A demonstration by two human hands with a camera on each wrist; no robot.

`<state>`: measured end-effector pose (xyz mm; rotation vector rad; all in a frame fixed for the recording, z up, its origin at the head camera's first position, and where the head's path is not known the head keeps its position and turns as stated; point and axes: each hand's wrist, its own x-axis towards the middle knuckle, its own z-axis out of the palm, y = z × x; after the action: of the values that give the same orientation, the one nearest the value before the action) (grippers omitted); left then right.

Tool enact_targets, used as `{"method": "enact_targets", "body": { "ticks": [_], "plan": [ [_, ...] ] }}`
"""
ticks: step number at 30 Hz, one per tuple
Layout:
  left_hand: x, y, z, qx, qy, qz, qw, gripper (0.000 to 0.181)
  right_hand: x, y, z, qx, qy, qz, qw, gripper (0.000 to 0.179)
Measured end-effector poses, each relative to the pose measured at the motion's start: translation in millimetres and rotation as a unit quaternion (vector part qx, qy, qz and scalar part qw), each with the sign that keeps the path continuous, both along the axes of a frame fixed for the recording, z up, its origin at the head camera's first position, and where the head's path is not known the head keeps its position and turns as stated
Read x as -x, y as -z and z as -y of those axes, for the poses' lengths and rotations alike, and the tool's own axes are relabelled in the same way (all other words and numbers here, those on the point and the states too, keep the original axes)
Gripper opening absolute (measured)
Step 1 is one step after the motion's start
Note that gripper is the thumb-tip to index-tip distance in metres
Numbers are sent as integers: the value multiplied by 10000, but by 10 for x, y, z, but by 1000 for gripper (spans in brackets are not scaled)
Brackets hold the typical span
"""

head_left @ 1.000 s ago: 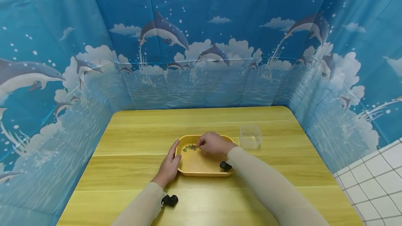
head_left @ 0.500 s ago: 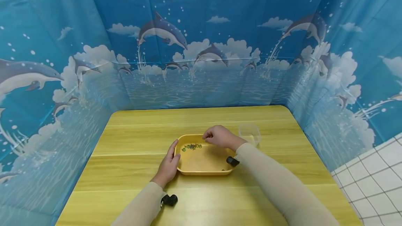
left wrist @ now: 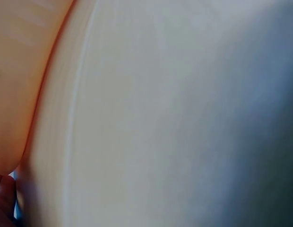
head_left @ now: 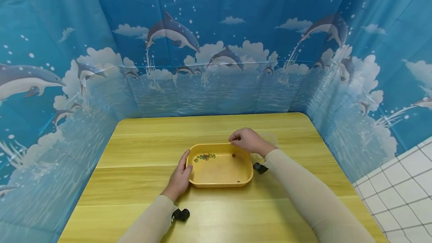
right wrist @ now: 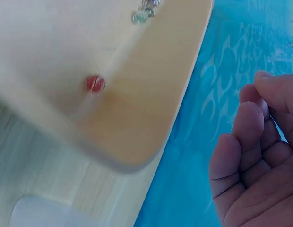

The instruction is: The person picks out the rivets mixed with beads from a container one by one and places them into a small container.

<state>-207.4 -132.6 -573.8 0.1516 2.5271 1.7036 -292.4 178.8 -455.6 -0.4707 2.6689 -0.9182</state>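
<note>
A yellow plastic tray (head_left: pixel 221 185) lies on the wooden table. Its left rim is held by my left hand (head_left: pixel 179 178), with the thumb over the edge and the fingers along the outside. Several small glass marbles (head_left: pixel 204 157) cluster at the tray's back left. A red marble (right wrist: pixel 95 83) lies apart from them near the back right, and a dark one (head_left: pixel 238 181) near the front right. Above the back right rim is my right hand (head_left: pixel 249 140), fingers curled and thumb near the index tip; whether anything is between them is hidden.
Just right of the tray stands a clear plastic container (head_left: pixel 271 138), partly hidden behind my right hand and wrist. A blue dolphin-print curtain (head_left: pixel 216 85) hangs behind the table (head_left: pixel 135 141) and along both sides.
My right hand has risen from the marble cluster and moved right, to the tray's back right rim near the clear container. The red and dark marbles have come into sight. My left hand keeps its hold.
</note>
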Motion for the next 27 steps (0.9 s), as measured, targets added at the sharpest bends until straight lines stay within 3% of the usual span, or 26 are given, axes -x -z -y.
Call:
{"method": "enact_targets", "body": {
  "ticks": [15, 27],
  "plan": [
    [15, 21, 26, -53, 49, -62, 10000, 59, 81, 45, -571, 15, 286, -183, 9994, 26],
    [20, 43, 4, -60, 46, -89, 9999, 59, 107, 71, -880, -124, 665, -38, 9977, 30]
  ]
}}
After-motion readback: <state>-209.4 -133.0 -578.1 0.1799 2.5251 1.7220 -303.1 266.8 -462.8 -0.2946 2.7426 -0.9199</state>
